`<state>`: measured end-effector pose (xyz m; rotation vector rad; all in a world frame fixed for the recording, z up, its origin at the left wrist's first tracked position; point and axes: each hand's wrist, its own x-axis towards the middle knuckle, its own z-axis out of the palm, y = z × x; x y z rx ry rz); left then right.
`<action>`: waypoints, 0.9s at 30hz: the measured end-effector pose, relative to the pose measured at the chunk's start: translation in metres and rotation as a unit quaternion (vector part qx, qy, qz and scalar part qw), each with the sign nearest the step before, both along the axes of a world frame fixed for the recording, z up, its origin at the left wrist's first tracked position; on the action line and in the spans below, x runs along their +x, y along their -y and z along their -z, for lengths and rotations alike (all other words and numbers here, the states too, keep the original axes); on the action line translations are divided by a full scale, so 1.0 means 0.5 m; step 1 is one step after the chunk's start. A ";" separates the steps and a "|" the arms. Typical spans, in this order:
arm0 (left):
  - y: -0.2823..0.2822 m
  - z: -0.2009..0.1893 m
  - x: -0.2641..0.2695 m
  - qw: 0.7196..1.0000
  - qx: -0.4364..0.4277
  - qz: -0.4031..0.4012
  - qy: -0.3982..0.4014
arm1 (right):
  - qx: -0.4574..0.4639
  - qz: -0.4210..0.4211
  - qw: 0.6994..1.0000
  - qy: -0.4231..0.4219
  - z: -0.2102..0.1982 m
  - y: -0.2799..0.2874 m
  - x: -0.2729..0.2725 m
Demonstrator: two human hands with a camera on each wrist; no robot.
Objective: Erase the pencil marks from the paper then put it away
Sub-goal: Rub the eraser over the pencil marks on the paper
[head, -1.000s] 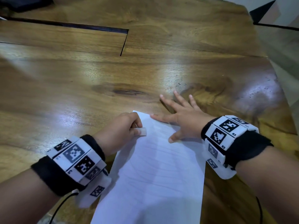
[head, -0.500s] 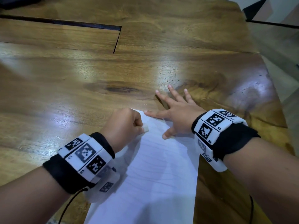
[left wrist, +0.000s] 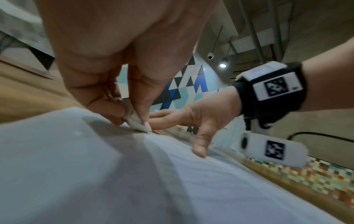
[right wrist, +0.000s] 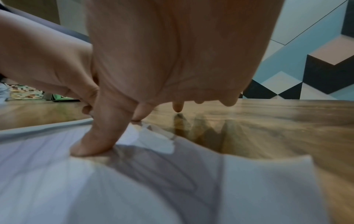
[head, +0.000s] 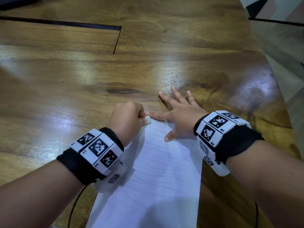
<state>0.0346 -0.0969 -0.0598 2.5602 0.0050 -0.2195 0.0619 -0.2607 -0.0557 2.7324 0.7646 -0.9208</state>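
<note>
Paper [head: 153, 178] lies flat on the wooden surface [head: 65, 99], its far end under both hands and its near end running out of the head view; only faint pencil lines show on it, no readable words. The left hand [head: 125, 119] pinches a small white eraser [left wrist: 137, 121] against the far left corner. The right hand [head: 179, 119] is spread flat, thumb and forefinger on the sheet, other fingers on bare wood, with open surface beyond and to the left.
</note>
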 end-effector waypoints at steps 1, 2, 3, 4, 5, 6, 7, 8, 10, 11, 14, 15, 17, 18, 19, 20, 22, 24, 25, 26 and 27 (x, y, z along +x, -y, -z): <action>0.003 0.001 -0.003 1.000 0.007 0.005 0.006 | -0.001 0.001 1.000 -0.002 0.000 0.000 0.000; 0.003 0.001 -0.010 1.000 0.013 0.022 0.003 | -0.001 0.002 1.000 -0.003 -0.001 0.000 0.001; 0.000 0.002 -0.020 0.999 0.016 0.051 -0.006 | -0.001 0.003 1.000 -0.003 0.000 0.000 0.001; -0.003 0.000 -0.030 0.996 0.018 0.083 -0.021 | -0.002 0.003 1.000 -0.003 0.000 0.000 0.001; -0.006 -0.001 -0.034 0.993 0.018 0.109 -0.037 | -0.003 0.003 1.000 -0.002 0.000 -0.001 0.001; -0.009 -0.004 -0.034 0.991 0.015 0.122 -0.047 | -0.005 0.002 1.000 -0.001 0.000 -0.002 0.001; -0.009 -0.006 -0.027 0.991 0.010 0.120 -0.048 | -0.007 0.002 1.000 -0.001 0.000 -0.002 0.001; -0.008 -0.008 -0.018 0.993 0.003 0.108 -0.041 | -0.009 0.003 1.000 -0.003 -0.001 -0.003 0.000; -0.004 -0.005 -0.001 0.996 0.000 0.084 -0.009 | -0.012 0.003 1.000 -0.004 -0.004 -0.003 -0.001; -0.001 -0.004 0.003 0.996 0.007 0.089 0.005 | -0.013 0.003 1.000 -0.004 -0.004 -0.003 -0.002; -0.016 -0.001 -0.016 0.987 0.026 0.155 0.018 | -0.012 0.002 1.000 -0.005 -0.004 -0.003 -0.001; -0.027 -0.001 -0.029 0.982 0.032 0.187 0.008 | -0.014 0.001 1.000 -0.005 -0.003 -0.002 0.000; -0.049 -0.005 -0.049 0.971 0.043 0.233 -0.037 | -0.017 0.000 1.000 -0.005 -0.001 -0.002 0.001; -0.056 -0.008 -0.051 0.966 0.050 0.245 -0.064 | -0.017 -0.001 1.000 -0.005 -0.001 -0.002 0.000; -0.057 -0.010 -0.047 0.965 0.053 0.246 -0.080 | -0.018 0.000 1.000 -0.006 -0.002 -0.003 0.000; -0.054 -0.012 -0.039 0.968 0.051 0.233 -0.076 | -0.021 0.002 1.000 -0.009 -0.005 -0.004 -0.001; -0.037 -0.012 -0.016 0.980 0.037 0.191 -0.038 | -0.023 0.005 1.000 -0.011 -0.010 -0.005 -0.003; -0.021 -0.009 -0.002 0.984 0.026 0.174 -0.004 | -0.018 0.007 1.000 -0.011 -0.013 -0.004 -0.003; -0.020 -0.006 -0.006 0.984 0.024 0.177 0.005 | -0.018 0.007 1.000 -0.012 -0.012 -0.004 -0.003; -0.027 0.000 -0.017 0.982 0.021 0.188 0.012 | -0.019 0.008 1.000 -0.013 -0.011 -0.005 -0.003; -0.039 0.006 -0.033 0.978 0.020 0.207 0.016 | -0.020 0.009 1.000 -0.014 -0.008 -0.004 -0.003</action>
